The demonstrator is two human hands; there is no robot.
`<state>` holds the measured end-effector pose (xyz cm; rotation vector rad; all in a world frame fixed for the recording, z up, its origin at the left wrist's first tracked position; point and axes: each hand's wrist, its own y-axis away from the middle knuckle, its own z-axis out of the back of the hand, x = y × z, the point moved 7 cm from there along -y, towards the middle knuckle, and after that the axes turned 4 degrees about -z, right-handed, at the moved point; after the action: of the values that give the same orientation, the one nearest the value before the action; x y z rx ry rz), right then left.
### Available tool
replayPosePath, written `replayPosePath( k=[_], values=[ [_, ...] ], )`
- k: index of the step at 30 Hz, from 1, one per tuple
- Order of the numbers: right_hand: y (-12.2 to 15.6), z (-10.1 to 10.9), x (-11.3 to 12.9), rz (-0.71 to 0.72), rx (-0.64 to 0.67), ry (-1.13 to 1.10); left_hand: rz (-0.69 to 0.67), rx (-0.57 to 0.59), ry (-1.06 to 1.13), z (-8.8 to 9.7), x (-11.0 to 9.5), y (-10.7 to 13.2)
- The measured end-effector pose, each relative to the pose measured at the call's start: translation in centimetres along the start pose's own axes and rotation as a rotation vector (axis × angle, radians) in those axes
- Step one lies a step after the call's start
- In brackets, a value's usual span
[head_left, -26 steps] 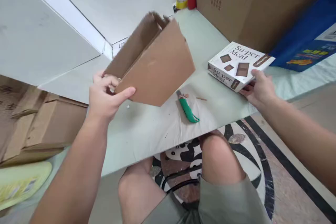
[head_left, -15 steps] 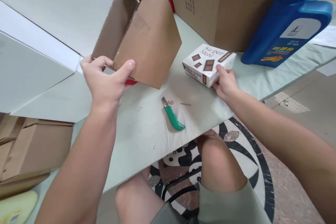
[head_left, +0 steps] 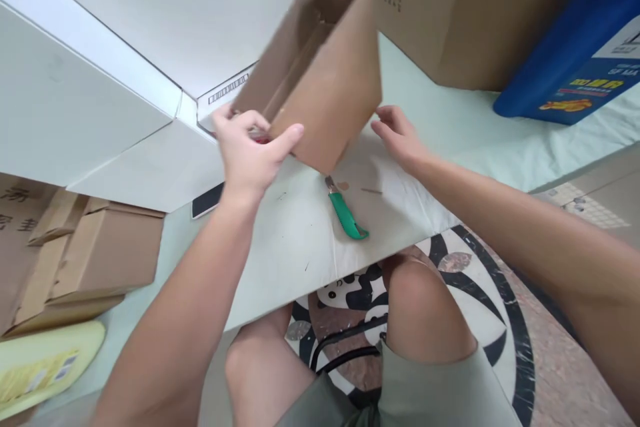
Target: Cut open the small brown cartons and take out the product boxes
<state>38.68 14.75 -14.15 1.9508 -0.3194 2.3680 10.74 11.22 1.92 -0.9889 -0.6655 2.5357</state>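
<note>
My left hand (head_left: 250,157) is closed on the lower left corner of a small brown cardboard carton (head_left: 325,87), thumb on its front face. The carton is tilted, with its open top facing away from me, above the pale green table (head_left: 300,247). My right hand (head_left: 400,137) is at the carton's lower right edge with fingers stretched out and nothing in them. A green utility knife (head_left: 347,213) lies on the table just below the carton. The white "Su-per Meal" box is out of sight.
A large brown box (head_left: 465,13) and a blue bottle (head_left: 575,60) stand at the back right. White boards (head_left: 150,33) lean at the left. A dark phone (head_left: 207,200) lies by them. Folded cartons (head_left: 90,247) and a yellow item (head_left: 40,363) sit lower left.
My right hand left the white box's spot and moved left to the carton's right edge. The white box is no longer visible. The carton shifted right in my left hand.
</note>
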Motion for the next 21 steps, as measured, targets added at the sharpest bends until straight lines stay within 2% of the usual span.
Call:
replayPosePath(
  k=[3, 6, 9, 11, 13, 15, 17, 19, 21],
  values=[
    [3.5, 5.3, -1.0, 0.101, -0.064, 0.004, 0.015, 0.064, 0.063, -4.2, -1.1, 0.2],
    [6.3, 11.0, -2.2, 0.102, -0.194, -0.025, -0.050, 0.235, 0.209, -8.1, -2.5, 0.5],
    [8.9, 14.0, -2.9, 0.092, -0.242, -0.073, -0.115, 0.416, 0.371, -11.2, -3.6, 0.3],
    [10.6, 14.6, -3.2, 0.067, -0.262, -0.069, -0.152, 0.487, 0.441, -12.6, -4.0, -0.2],
    [12.3, 14.4, -3.5, 0.047, -0.299, -0.045, -0.159, 0.500, 0.490, -13.7, -3.7, -0.8],
    [13.6, 13.5, -3.8, 0.019, -0.299, -0.010, -0.143, 0.472, 0.506, -14.4, -3.0, -1.3],
    [14.3, 12.0, -3.9, -0.025, -0.232, 0.046, -0.118, 0.414, 0.472, -14.9, -2.2, -1.5],
    [14.4, 10.4, -3.8, -0.048, -0.142, 0.120, -0.020, 0.342, 0.370, -15.2, -1.2, -1.4],
    [14.0, 8.8, -3.2, -0.036, -0.069, 0.187, 0.135, 0.307, 0.248, -15.5, 0.0, -1.1]
  ],
)
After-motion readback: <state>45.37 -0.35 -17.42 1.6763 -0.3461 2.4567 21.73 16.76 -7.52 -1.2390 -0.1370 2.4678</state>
